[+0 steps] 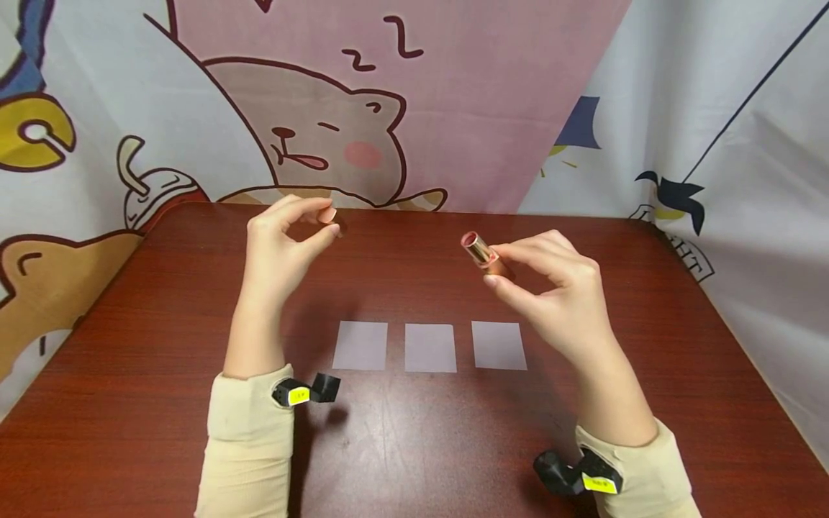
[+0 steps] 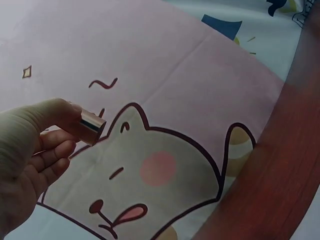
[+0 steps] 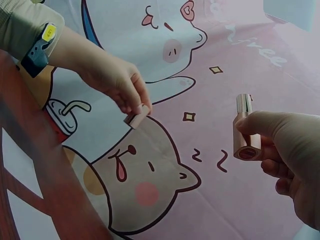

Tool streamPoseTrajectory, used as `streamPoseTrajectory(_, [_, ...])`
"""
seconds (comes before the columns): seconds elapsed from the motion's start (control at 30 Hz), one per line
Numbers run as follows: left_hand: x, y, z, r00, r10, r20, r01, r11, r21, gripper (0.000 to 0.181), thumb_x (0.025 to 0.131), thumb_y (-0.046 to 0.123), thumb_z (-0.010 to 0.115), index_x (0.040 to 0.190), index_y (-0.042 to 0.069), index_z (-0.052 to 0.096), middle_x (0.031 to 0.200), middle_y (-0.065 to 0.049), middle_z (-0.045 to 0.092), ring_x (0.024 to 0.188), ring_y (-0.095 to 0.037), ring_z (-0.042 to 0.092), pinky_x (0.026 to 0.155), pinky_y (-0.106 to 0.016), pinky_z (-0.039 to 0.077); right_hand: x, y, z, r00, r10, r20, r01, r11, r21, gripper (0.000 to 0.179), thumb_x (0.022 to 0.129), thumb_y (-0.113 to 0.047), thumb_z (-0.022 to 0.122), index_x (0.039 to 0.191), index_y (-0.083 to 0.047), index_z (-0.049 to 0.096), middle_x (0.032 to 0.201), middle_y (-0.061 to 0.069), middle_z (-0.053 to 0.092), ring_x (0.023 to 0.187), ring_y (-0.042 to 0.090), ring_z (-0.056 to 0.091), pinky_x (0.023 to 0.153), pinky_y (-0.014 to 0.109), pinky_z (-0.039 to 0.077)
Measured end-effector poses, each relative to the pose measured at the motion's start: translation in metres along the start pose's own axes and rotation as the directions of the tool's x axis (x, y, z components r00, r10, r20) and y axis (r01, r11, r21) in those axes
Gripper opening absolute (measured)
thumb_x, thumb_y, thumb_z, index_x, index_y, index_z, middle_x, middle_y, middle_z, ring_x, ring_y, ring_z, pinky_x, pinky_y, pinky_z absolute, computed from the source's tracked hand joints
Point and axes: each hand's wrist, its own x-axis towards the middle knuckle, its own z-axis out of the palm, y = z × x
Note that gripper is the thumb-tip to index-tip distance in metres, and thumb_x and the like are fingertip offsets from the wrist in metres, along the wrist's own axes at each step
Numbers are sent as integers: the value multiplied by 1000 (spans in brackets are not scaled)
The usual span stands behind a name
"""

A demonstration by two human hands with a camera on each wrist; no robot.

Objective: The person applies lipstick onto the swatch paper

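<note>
- One small glossy cap (image 2: 91, 129) juts past the fingertips of the left hand (image 1: 281, 241), which pinches it; likely light, stiff, slippery, best held by its sides.
- Three paper squares (image 1: 430, 348) lie below the fingers.
- A lipstick (image 1: 481, 252), its base pinched by the right hand (image 1: 563, 291), points its open end beyond the fingertips; that reddish end is probably soft, so grip the base.
</note>
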Motion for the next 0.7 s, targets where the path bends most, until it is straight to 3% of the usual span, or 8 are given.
streamPoseTrajectory(0.23, [-2, -21, -1, 998, -61, 6, 61, 998, 14, 25, 70, 1, 74, 94, 3, 70, 79, 0, 63, 76, -7, 55, 75, -24, 40, 0, 0, 0, 1000, 10, 0, -10, 1000, 0, 22, 61, 14, 73, 81, 7, 68, 73, 13, 64, 73, 12, 50, 65, 22, 38])
streamPoseTrajectory(0.7, [-10, -55, 0, 986, -162, 30, 159, 984, 85, 24, 71, 0, 72, 94, 5, 70, 79, -3, 62, 76, -9, 54, 72, -25, 38, 0, 0, -2, 1000, 12, -9, -12, 1000, 6, 22, 61, 14, 72, 82, 8, 67, 73, 13, 64, 73, 12, 50, 65, 22, 39])
